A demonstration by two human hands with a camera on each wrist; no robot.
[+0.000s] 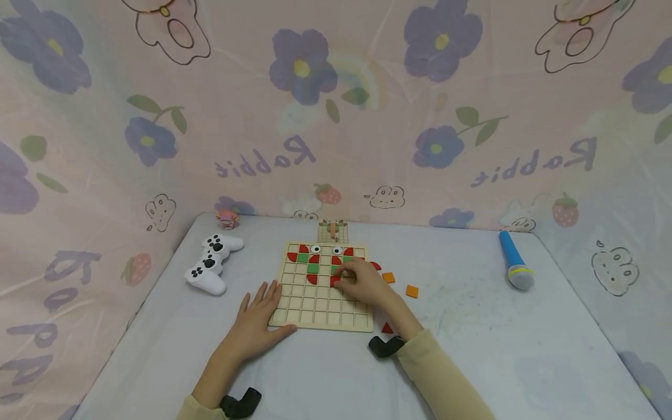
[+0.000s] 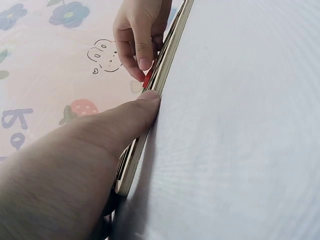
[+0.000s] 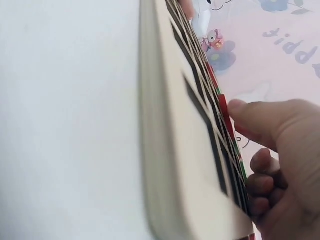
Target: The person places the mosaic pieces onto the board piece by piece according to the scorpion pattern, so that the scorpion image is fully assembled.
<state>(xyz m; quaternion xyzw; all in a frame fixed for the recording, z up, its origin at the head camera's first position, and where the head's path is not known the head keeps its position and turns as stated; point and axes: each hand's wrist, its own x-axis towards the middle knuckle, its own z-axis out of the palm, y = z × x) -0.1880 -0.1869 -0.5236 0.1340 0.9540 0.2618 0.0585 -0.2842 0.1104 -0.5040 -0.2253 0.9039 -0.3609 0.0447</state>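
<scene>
A wooden grid board (image 1: 301, 318) lies on the table, with red rounded pieces, green squares and two eye pieces (image 1: 315, 249) in its upper cells. My left hand (image 1: 257, 322) rests against its lower left side, fingers spread; in the left wrist view the thumb (image 2: 135, 117) presses on the board's edge. My right hand (image 1: 363, 282) is over the right half of the grid. Its thumb and forefinger pinch a red quarter-round piece (image 3: 226, 116) at a cell below the green and red column. The hand hides some cells and pieces there.
Right of the board lie two orange squares (image 1: 412, 291) and a red triangle (image 1: 387, 328). A pattern card (image 1: 333, 231) is behind the board. A white game controller (image 1: 212, 263) and small pink figure (image 1: 228, 219) are at left, a blue toy microphone (image 1: 515, 259) at right.
</scene>
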